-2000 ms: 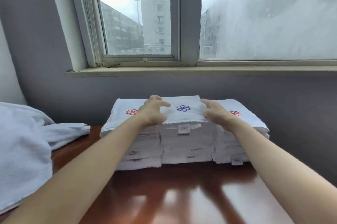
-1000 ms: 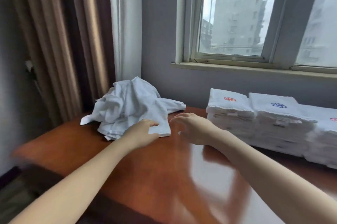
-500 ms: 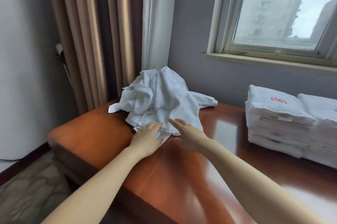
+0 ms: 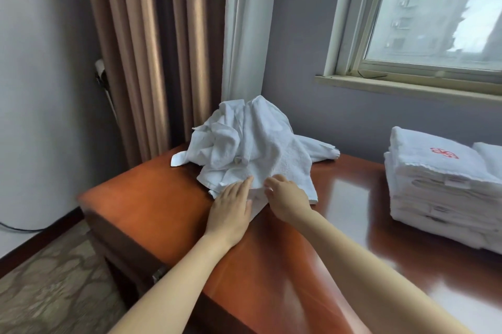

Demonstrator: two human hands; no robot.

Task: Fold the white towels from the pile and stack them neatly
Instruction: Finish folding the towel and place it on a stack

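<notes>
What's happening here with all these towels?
A person is working through laundry at a glossy wooden table. Both hands rest on the near edge of a crumpled pile of white towels: the left hand lies flat on the cloth and the right hand touches it beside the left. No towel has been lifted out yet. Off to the right, against the wall under the window, stand stacks of folded towels, the nearest one with a red emblem on top.

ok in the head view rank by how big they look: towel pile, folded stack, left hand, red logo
1. towel pile
2. folded stack, cut off at the frame edge, so unsure against the pile
3. left hand
4. red logo
</notes>
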